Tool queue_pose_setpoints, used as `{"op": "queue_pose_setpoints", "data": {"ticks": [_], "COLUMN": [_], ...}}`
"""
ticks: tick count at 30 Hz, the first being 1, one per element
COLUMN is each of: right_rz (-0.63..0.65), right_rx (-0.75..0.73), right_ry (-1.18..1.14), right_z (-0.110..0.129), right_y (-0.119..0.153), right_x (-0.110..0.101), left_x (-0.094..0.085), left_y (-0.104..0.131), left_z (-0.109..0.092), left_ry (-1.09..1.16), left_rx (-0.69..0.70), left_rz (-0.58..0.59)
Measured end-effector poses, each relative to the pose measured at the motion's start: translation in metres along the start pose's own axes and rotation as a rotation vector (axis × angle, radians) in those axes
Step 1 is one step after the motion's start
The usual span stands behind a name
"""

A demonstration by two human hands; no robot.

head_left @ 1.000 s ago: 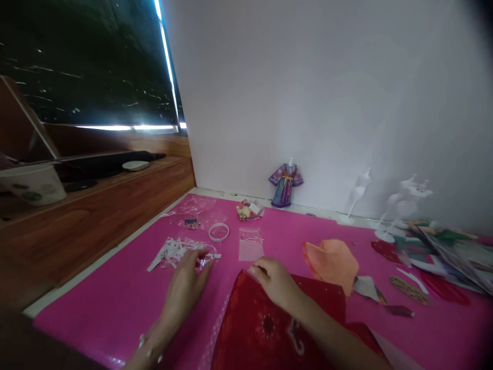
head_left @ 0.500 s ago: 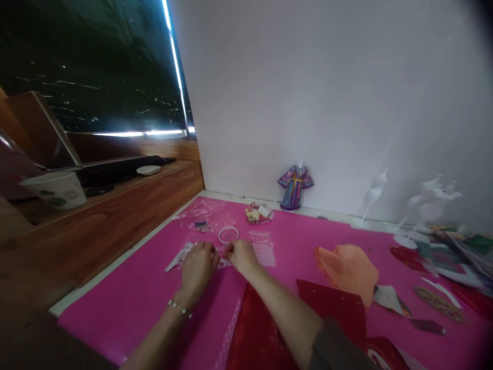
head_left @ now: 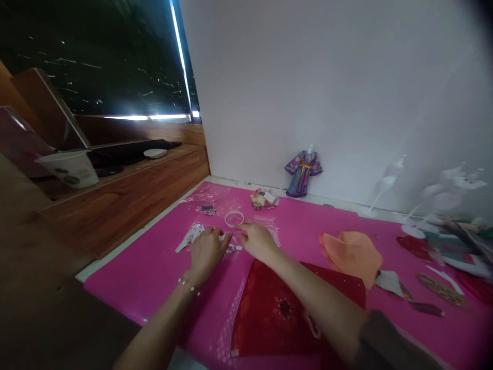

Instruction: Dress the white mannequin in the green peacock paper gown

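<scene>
A: Where are the white scraps?
B: In a loose pile [head_left: 190,237] on the pink mat [head_left: 154,280], partly hidden by the left hand [head_left: 208,249].
A: Is that hand gripping any?
B: Its fingers bend down over them; I can't tell whether they pinch a piece.
A: And the right hand [head_left: 259,240]?
B: Loosely curled, just beside the white ring [head_left: 227,223]. Whether it holds anything, I can't tell.
A: What's in the way?
B: That hand covers part of the gridded sheet [head_left: 275,236], and its forearm crosses the red fabric [head_left: 283,331].
A: What else is around?
B: A crumpled orange cloth [head_left: 352,253] to the right, more bits of fabric beyond it. By the wall stand a small purple robe [head_left: 302,176] with a yellow tie and a white dress form [head_left: 391,177]. On the wooden ledge [head_left: 154,190] at left, a white cup [head_left: 75,172].
A: Any brand on the cup?
B: Roundish green marks, too blurred to read as lettering. The gridded sheet shows only fine lines.
</scene>
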State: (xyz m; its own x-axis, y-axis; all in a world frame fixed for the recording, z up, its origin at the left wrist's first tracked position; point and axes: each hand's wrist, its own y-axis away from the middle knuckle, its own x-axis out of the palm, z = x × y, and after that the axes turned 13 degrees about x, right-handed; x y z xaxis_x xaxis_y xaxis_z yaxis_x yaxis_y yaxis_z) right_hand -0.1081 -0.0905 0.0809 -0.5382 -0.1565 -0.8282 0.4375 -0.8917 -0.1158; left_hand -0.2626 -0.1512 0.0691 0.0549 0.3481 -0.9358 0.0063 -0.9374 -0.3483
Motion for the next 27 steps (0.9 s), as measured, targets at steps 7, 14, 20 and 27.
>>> {"op": "queue_pose_setpoints", "data": {"ticks": [7,14,20,27], "right_rz": [-0.182,-0.132,-0.089,0.073], "right_rx": [0.120,0.222,0.424,0.564], "right_ry": [-0.071,-0.125,-0.473,-0.900], "right_z": [-0.093,-0.157,-0.164,-0.148], "right_y": [0.082,0.171,0.183,0.192], "right_x": [-0.076,-0.084,-0.068,-0.069], "left_x": [-0.010,0.014,0.022,0.007], "left_y": [0.030,0.079,0.083,0.073], "left_z": [-0.053,-0.103,-0.081,-0.101], "left_ry": [0.244,0.490,0.359,0.457], "left_rx": [0.332,0.769,0.778,0.672], "left_rz": [0.007,0.371,0.471,0.312]}}
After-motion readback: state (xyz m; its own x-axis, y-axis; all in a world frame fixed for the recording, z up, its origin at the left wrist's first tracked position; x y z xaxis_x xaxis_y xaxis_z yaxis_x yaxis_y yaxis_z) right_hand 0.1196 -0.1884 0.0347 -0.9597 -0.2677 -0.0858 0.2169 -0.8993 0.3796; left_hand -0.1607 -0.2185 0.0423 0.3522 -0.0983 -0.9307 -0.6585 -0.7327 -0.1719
